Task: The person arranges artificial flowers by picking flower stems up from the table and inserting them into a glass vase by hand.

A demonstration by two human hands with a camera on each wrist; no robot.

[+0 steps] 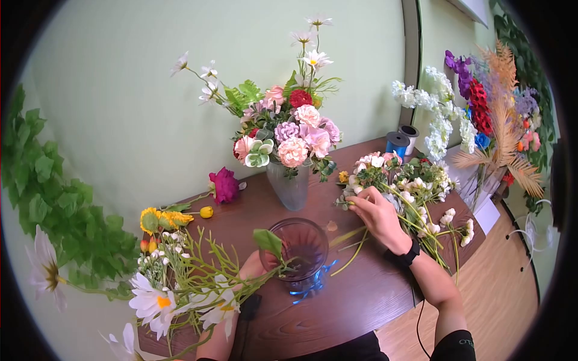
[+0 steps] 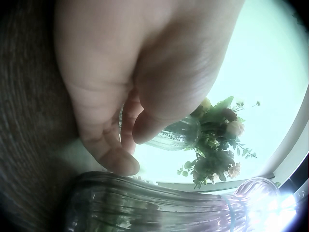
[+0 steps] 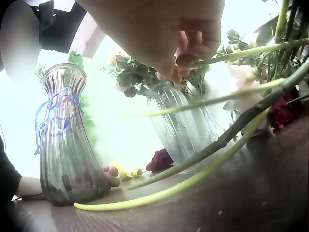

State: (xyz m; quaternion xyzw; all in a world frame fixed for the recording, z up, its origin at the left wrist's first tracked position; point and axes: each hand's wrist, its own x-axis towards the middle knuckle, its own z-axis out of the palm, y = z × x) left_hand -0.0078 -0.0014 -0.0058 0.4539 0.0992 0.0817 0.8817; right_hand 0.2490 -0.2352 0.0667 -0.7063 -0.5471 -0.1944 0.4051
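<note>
**Purple vase and loose stems**

The ribbed purple glass vase (image 1: 299,246) stands upright on the brown table (image 1: 361,301), near its front edge, with thin blue ribbon (image 1: 310,284) tied round its neck. To its right a heap of white and pink flower stems (image 1: 415,186) lies flat, green stalks pointing toward the vase.

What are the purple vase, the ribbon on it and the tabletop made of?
Purple vase: looks like ribbed tinted glass, glossy and see-through, with the left hand showing at its base. Ribbon: thin shiny blue curling strip, probably plastic. Tabletop: dark brown wood-grain surface, possibly veneer or laminate.
</note>
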